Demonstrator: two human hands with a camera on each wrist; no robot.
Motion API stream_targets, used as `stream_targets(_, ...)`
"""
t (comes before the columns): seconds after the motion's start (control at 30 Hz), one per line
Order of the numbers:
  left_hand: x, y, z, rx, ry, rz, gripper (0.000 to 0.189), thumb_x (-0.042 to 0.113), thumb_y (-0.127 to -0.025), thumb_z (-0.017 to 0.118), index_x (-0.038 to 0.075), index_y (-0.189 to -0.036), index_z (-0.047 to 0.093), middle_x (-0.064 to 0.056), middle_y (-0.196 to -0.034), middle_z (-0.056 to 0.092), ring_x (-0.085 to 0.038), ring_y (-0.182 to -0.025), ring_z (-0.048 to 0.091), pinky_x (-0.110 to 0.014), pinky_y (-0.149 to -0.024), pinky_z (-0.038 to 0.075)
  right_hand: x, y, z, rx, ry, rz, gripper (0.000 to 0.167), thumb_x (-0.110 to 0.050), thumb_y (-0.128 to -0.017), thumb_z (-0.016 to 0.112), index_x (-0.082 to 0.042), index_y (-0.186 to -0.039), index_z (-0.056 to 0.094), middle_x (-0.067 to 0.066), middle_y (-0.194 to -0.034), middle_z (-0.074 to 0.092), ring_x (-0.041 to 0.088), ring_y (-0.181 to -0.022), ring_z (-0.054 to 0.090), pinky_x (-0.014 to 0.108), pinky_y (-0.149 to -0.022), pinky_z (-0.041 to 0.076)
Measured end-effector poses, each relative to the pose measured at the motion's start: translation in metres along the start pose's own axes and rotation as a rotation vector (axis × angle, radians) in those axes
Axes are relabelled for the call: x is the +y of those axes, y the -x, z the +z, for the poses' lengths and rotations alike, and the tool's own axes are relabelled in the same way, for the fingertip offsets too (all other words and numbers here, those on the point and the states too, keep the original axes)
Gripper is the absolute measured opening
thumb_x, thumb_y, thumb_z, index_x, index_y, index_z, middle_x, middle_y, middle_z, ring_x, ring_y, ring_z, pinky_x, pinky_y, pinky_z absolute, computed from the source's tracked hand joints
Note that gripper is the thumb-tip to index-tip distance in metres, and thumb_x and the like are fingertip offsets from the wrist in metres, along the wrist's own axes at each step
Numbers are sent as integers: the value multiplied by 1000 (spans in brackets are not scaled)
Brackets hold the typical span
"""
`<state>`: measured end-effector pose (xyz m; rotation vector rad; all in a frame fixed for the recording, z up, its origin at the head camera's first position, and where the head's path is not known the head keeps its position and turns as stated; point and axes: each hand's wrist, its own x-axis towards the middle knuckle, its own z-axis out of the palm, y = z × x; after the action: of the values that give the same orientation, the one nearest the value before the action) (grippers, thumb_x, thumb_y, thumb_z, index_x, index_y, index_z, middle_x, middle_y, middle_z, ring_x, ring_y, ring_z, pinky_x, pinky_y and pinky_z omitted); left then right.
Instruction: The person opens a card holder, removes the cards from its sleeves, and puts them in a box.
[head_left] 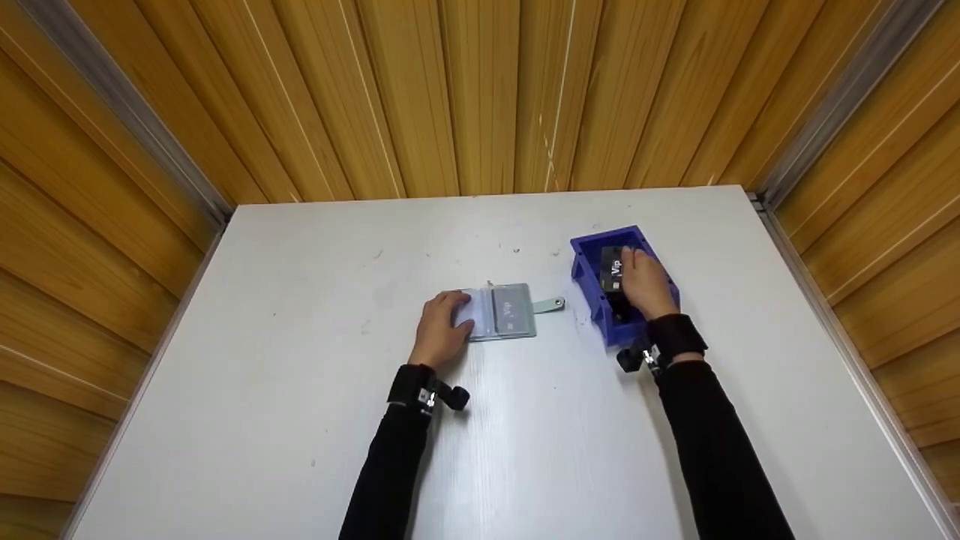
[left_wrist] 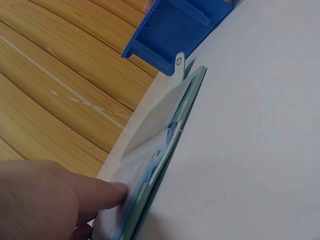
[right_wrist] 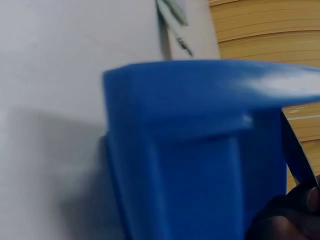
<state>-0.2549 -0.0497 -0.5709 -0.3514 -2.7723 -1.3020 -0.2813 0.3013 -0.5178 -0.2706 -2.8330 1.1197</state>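
Note:
A pale green card holder [head_left: 534,322] lies open on the white table, with clear plastic sleeves and a snap strap [head_left: 550,305] pointing right. Behind its right-hand sleeve shows a grey card [head_left: 513,313]. My left hand [head_left: 441,326] holds the card holder at its left side, the thumb [left_wrist: 107,194] lying on a clear sleeve. At the right, my right hand [head_left: 646,285] pinches a black card [head_left: 611,270] marked "Vip" over a blue bin [head_left: 596,304]. Seen from the right wrist, the bin wall [right_wrist: 195,165] fills much of the picture and the card [right_wrist: 297,152] appears edge-on.
Dark items [head_left: 621,306] lie inside the bin, too shaded to make out. The white table [head_left: 262,360] ends at wood-patterned panels [head_left: 480,97] behind and on both sides. Black straps with small cameras [head_left: 456,397] sit on both wrists.

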Motion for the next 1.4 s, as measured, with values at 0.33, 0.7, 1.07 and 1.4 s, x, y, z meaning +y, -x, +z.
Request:
stream_targets(0.33,-2,1,-1,2,-8,-10,42,4,-88,74,0,-129,66,-20,-139,61,-42,-134,51,-51,-117,38,9,-2,24,-16,108,-46,44,-18,-112,33,19,-106,56,46,-111,60,61,-113,58,66,-97,45)
stream_targets(0.7,2,1,1,-18,-7,-51,41,4,-89,74,1,-130,66,-18,-140,61,-39,-135,51,-49,-118,38,8,4,31,-23,312,31,49,-25,-111,40,18,-110,63,43,-114,64,59,-109,63,66,-93,51)
stream_targets(1.07,4,1,0,-21,4,-68,42,5,-90,74,1,-131,66,-17,-141,60,-38,-138,49,-48,-119,36,2,4,33,4,606,78,61,-37,-108,52,17,-87,72,38,-92,71,48,-82,73,56,-67,60)
stream_targets(1.4,3,-1,-1,-26,1,-66,43,5,-90,74,2,-131,66,-17,-142,60,-37,-137,49,-47,-120,36,3,3,32,-33,542,87,58,-36,-108,52,17,-97,73,39,-98,70,51,-89,72,59,-72,60)
